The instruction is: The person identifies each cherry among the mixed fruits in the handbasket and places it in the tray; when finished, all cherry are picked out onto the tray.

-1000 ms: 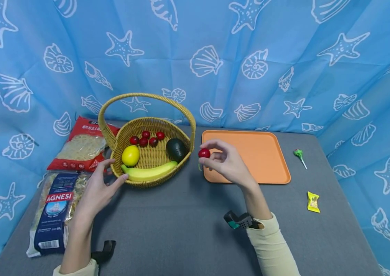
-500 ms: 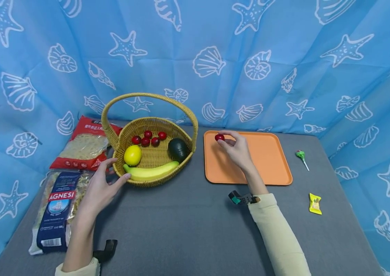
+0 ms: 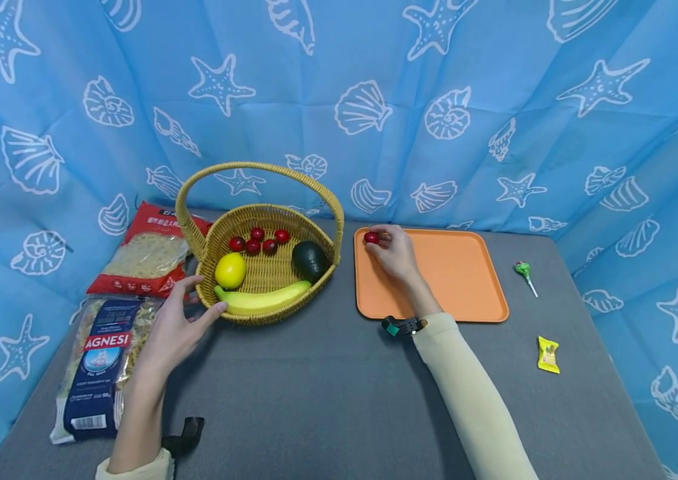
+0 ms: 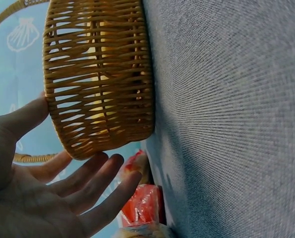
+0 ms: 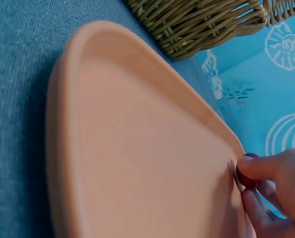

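Observation:
My right hand (image 3: 395,253) pinches a dark red cherry (image 3: 371,237) between thumb and fingers, low over the back left corner of the orange tray (image 3: 453,280). In the right wrist view the cherry (image 5: 247,171) sits right at the tray's rim, partly covered by the thumb. My left hand (image 3: 177,330) touches the front left rim of the wicker basket (image 3: 267,320), its fingers spread and nearly straight. Inside the basket lie several more cherries (image 3: 253,247), a yellow lemon (image 3: 231,270), a dark avocado (image 3: 309,261) and a banana (image 3: 263,299).
Left of the basket lie a red pasta bag (image 3: 147,250) and a blue Agnesi pasta bag (image 3: 99,367), the latter partly behind my left arm. A green-topped lollipop (image 3: 523,269) and a yellow wrapped candy (image 3: 547,354) rest right of the tray. A blue shell-patterned curtain (image 3: 339,100) hangs behind the table.
My right hand has carried the cherry from the gap beside the basket over the tray, then slightly left to its back left corner. The left hand keeps its place at the basket.

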Demonstrator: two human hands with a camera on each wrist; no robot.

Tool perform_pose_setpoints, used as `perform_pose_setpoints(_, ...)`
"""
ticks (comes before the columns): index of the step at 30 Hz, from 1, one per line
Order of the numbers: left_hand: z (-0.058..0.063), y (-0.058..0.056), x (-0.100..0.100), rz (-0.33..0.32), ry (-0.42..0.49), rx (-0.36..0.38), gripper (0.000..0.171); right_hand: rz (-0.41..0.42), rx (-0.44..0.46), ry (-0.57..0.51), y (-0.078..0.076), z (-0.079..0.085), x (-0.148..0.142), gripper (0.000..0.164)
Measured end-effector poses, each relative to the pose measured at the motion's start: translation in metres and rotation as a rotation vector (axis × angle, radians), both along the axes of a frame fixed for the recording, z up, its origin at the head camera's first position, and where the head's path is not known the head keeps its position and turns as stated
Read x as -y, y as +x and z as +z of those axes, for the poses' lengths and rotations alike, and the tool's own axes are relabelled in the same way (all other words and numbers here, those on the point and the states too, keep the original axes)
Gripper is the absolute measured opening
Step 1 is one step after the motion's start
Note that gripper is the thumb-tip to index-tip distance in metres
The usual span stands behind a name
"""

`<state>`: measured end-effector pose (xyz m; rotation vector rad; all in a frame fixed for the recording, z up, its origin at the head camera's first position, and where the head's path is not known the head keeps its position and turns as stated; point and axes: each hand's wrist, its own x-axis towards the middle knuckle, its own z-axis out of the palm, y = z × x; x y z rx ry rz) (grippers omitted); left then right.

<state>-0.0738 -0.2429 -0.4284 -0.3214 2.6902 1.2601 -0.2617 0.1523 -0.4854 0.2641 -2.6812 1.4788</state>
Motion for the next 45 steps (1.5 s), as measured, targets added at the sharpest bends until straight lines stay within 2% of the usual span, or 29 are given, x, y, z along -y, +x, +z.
perform_pose_setpoints(4,0.000,0.000,0.000,-0.003,0.003,-0.004,0.090,-0.013,0.002,0.043,-0.002,-0.001,0.001,0.036)
perform_pose_setpoints(12,0.002,0.001,0.000,-0.007,0.003,-0.008,0.089,-0.016,0.036,0.060,-0.001,0.003,0.002,0.043)
perform_pose_setpoints(17,0.002,0.001,0.000,-0.007,0.004,-0.002,0.090,-0.013,0.046,0.021,0.003,0.008,0.002,0.047)
perform_pose_setpoints(21,0.003,0.002,0.000,-0.007,0.008,0.000,0.090,-0.014,0.023,-0.053,0.012,0.015,-0.001,0.045)
perform_pose_setpoints(27,0.003,0.001,0.001,-0.010,0.024,0.002,0.089,0.021,-0.021,-0.167,0.031,0.027,-0.005,0.044)
perform_pose_setpoints(34,0.002,0.001,0.002,-0.014,0.039,0.002,0.090,0.166,-0.132,-0.326,0.072,0.055,0.001,0.039)
perform_pose_setpoints(39,0.002,0.001,0.002,-0.010,0.043,0.000,0.089,0.240,-0.198,-0.331,0.103,0.073,0.013,0.036)
perform_pose_setpoints(45,0.001,0.001,0.002,-0.006,0.035,-0.008,0.089,0.340,-0.163,-0.324,0.122,0.084,0.037,0.036)
